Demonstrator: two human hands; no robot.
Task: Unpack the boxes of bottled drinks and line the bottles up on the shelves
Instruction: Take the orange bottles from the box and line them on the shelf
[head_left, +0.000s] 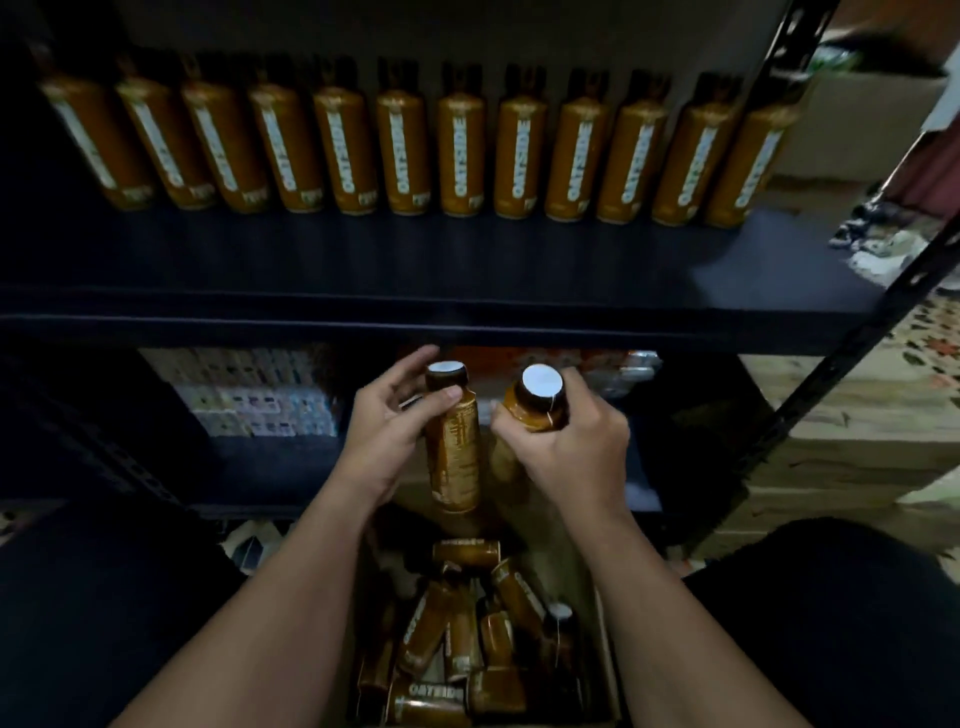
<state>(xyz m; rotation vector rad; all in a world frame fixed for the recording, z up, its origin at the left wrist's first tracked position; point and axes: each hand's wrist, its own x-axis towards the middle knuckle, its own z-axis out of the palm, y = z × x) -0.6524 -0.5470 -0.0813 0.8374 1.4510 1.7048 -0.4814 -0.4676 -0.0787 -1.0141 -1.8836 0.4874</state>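
Left hand (387, 426) grips one upright bottle (453, 441), right hand (574, 441) grips another (535, 400) by its neck, both caps up, box (605, 670) of loose bottles below the wrists, shelf (415, 260) with the row of bottles (405, 150) straight ahead above both hands, about equally near.

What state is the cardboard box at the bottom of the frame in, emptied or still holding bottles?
Still holding bottles. The box is open on top, and several brown bottles lie jumbled inside, tipped at different angles.
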